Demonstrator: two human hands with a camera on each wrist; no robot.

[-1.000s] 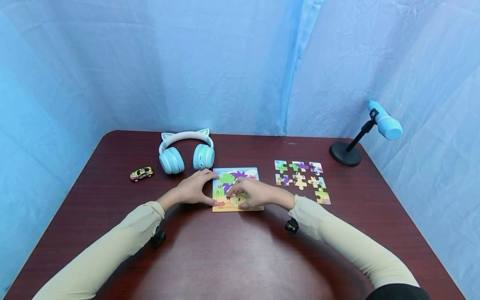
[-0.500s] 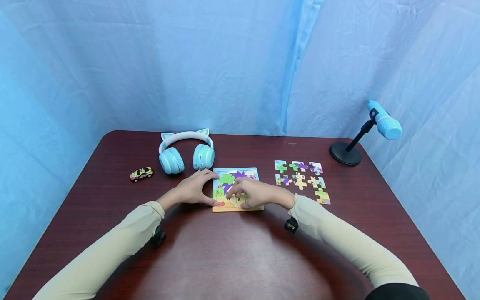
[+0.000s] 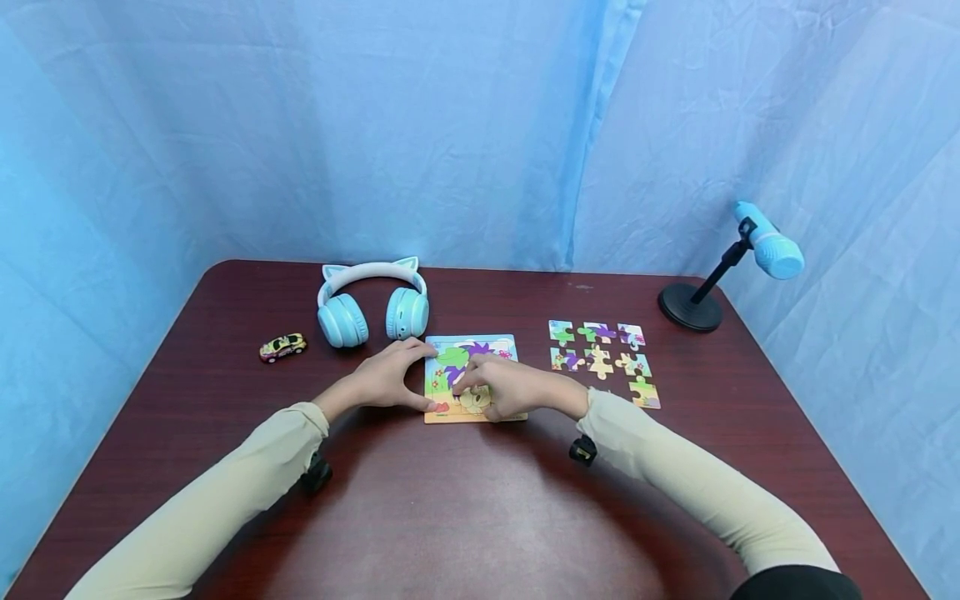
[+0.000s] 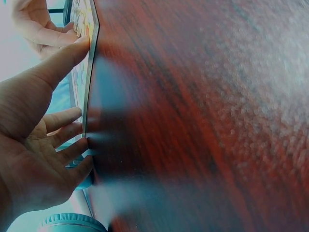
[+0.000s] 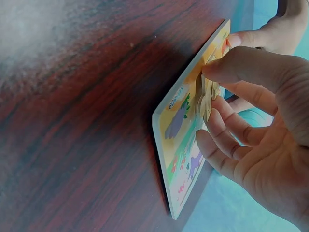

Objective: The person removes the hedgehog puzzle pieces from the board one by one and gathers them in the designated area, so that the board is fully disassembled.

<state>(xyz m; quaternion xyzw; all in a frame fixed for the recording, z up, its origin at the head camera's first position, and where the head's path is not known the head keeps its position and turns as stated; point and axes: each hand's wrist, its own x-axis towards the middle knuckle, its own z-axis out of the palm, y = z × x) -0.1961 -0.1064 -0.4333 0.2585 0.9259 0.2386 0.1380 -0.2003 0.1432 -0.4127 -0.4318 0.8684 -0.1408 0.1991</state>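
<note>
A puzzle board (image 3: 441, 340) with a bright cartoon picture lies flat on the table in the head view. My left hand (image 3: 386, 377) steadies its left side, thumb on the near corner and fingertips along the edge. In the left wrist view, the fingers of that left hand (image 4: 43, 140) are spread and nearly straight. Over the board's middle, my right hand (image 3: 510, 387) pinches a puzzle piece (image 5: 206, 101) between thumb and fingers. The right wrist view shows this piece tilted, close against the board's surface; the right hand hides part of the picture from above.
To the right lie several loose puzzle pieces (image 3: 600, 362) in rows. Cat-ear headphones (image 3: 375, 304) sit behind the left hand, with a small toy car (image 3: 283, 348) farther left. A blue microphone (image 3: 776, 250) on a black stand (image 3: 692, 307) occupies the back right corner.
My right thumb has shifted very slightly at the puzzle piece. Otherwise both hands, the board and the loose pieces stay where they were.
</note>
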